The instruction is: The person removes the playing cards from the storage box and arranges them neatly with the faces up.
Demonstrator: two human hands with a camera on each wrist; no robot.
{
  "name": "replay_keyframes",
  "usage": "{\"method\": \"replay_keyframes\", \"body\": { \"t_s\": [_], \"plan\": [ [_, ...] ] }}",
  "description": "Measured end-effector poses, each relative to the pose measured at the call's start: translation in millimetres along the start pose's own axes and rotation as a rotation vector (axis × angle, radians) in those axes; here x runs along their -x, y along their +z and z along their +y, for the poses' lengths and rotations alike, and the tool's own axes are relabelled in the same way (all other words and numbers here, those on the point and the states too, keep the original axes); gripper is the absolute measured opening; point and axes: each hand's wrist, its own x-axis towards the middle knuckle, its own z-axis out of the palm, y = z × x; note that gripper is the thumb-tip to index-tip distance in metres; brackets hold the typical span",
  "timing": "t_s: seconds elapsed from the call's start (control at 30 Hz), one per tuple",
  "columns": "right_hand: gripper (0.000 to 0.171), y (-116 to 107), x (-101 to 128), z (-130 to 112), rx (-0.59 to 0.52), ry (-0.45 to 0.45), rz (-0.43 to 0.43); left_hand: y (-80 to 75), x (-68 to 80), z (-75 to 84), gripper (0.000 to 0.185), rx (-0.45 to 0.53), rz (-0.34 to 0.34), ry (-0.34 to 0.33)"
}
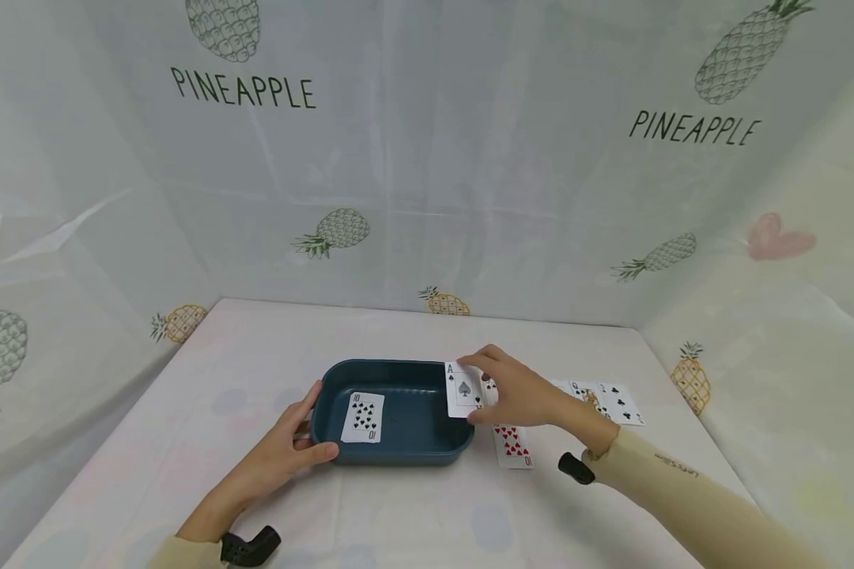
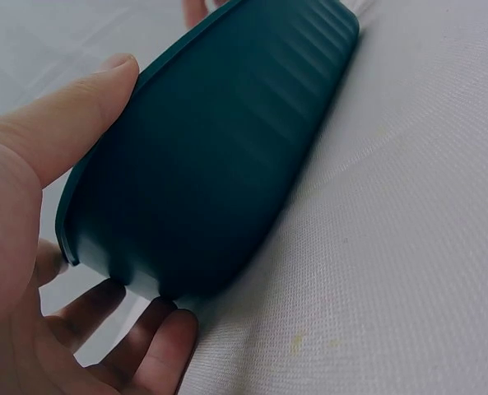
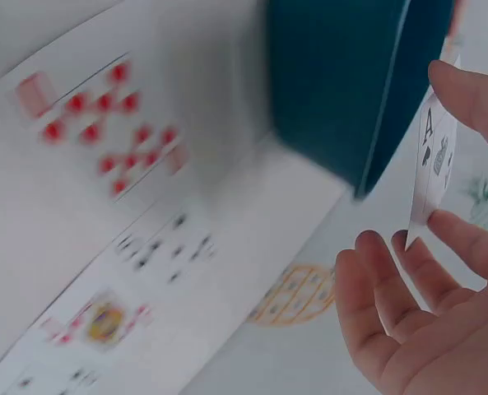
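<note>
Your left hand [image 1: 279,454] is resting against the near left corner of the dark teal tray [image 1: 406,450], the thumb lying along the near wall and the fingers spread against the left end; the left wrist view is showing that thumb up at the rim and the fingertips [image 2: 171,339] down by the tray's base on the white cloth [image 1: 413,514], so the hand is steadying the tray rather than clamping it. The tray is sitting in the middle of the table, and one card, a ten of spades [image 1: 364,417], is lying face up on its floor toward the left end. Over the tray's right rim, your right hand [image 1: 519,391] is pinching an ace of spades [image 1: 462,390] between thumb and fingers, the card facing up and overlapping the rim. Just near of that hand, a ten of hearts [image 1: 514,447] is lying face up on the cloth beside the tray's right end. Farther right, a short row of face-up cards [image 1: 615,401] is lying on the cloth, a queen among them.
</note>
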Motion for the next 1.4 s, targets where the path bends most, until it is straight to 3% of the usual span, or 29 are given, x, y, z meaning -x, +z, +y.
{"method": "replay_keyframes", "body": {
  "t_s": [0.33,0.7,1.4],
  "plan": [
    [0.08,-7.2,49.4,48.2,0.006,0.038,0.007,0.5,-0.9,-2.6,0.107,0.014,0.004,-0.003],
    [0.082,-1.1,91.1,81.4,0.019,0.074,-0.033,0.0,-1.1,-3.6,0.107,0.022,-0.005,-0.006],
    [0.078,11.9,106.7,94.9,0.092,0.071,-0.045,-0.1,-1.0,-2.1,0.107,0.003,-0.004,0.001]
  ]
}}
